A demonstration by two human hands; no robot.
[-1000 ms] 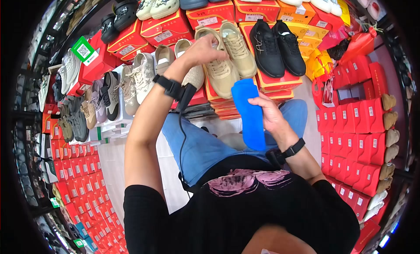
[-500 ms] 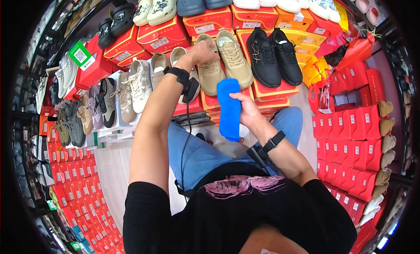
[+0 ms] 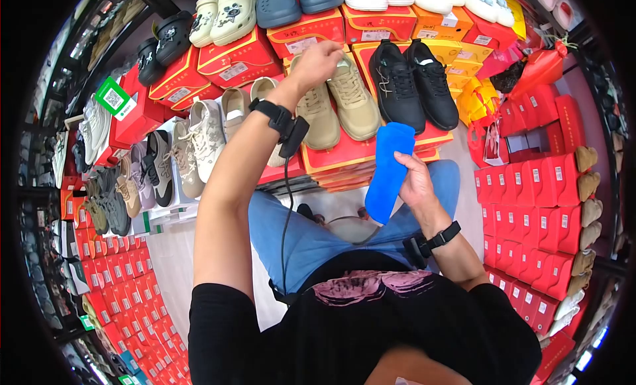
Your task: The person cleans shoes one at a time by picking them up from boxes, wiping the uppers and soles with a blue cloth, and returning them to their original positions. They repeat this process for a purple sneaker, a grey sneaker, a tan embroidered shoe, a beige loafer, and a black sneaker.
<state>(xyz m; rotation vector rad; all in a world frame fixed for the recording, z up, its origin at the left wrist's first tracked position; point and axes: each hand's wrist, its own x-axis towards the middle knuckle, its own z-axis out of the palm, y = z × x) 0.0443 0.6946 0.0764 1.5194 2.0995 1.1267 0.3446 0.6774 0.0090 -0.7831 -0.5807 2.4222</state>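
My left hand (image 3: 318, 65) is over the heel ends of a pair of beige lace-up shoes (image 3: 354, 99), fingers bent and close together; what they grip is hidden. The beige shoes rest side by side on a red shoe box (image 3: 344, 153), toes toward me. In my right hand (image 3: 416, 179) is a folded blue cloth (image 3: 389, 173), held upright between thumb and fingers, just in front of the boxes. Black lace-up shoes (image 3: 397, 87) stand right of the beige pair.
Light slip-on and lace-up shoes (image 3: 207, 130) line the left of the display. Clogs (image 3: 233, 15) sit on red boxes at the back. Red boxes (image 3: 527, 186) are stacked at the right and lower left. A black cable (image 3: 287, 213) hangs from my left wrist.
My right hand and the blue cloth have moved right and slightly down, with the cloth now tilted. My left hand has shifted from the left beige shoe toward the right one.
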